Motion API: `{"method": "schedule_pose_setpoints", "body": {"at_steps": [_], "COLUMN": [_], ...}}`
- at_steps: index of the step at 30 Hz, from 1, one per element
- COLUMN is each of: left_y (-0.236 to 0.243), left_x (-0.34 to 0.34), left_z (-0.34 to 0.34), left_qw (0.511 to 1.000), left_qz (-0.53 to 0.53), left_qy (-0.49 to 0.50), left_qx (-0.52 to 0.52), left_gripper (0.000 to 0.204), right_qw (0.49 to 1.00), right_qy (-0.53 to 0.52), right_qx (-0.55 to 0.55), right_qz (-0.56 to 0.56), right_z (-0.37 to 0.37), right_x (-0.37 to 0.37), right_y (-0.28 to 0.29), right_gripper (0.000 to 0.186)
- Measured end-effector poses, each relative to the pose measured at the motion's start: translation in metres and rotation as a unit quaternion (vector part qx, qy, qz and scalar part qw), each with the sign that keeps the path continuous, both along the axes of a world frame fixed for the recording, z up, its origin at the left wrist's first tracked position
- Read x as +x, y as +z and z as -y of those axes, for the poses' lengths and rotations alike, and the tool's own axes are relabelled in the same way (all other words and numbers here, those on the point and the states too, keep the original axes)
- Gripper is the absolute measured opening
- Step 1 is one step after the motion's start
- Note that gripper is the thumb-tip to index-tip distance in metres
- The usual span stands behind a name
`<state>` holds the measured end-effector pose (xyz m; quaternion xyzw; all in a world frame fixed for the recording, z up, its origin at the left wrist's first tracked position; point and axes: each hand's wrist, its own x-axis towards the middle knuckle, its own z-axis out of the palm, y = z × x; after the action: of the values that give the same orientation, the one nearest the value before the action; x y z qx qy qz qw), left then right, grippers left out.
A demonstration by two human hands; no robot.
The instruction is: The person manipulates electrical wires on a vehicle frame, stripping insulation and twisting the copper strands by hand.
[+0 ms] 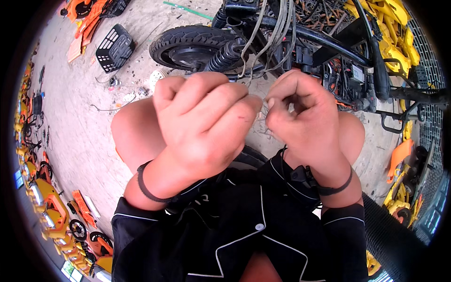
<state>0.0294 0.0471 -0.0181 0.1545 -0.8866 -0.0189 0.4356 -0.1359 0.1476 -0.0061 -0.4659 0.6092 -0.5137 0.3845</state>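
Both hands are raised close together over my knees, near the middle of the view. My left hand [203, 123] is closed, back of the hand up, with its fingers curled under and the tips hidden. Just to its right, my right hand [305, 112] is closed in a pinch, thumb against forefinger. Anything held between the fingertips is too small or hidden to name. Right behind the hands, several grey cables [256, 42] hang down from a black vehicle frame [324, 38].
A black-tyred wheel [176, 44] and a coil-spring shock absorber [226, 57] belong to the vehicle ahead. A black plastic basket [115, 48] lies on the floor to the left. Yellow panels [392, 33] pile up at far right. Yellow-orange vehicles [54, 211] line the left side.
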Motion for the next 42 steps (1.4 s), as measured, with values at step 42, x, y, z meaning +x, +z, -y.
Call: {"method": "schedule_pose_setpoints", "body": {"at_steps": [42], "left_y": [0.019], "left_x": [0.016], "left_z": [0.011], "left_qw": [0.515], "left_qz": [0.007], "left_qy": [-0.269], "left_qx": [0.814], "left_gripper": [0.028], "right_qw": [0.886], "right_qy": [0.052], "right_qx": [-0.28], "right_qz": [-0.366], "right_z": [0.013], "right_x": [-0.025], "right_y": [0.005], "right_gripper": [0.018]}}
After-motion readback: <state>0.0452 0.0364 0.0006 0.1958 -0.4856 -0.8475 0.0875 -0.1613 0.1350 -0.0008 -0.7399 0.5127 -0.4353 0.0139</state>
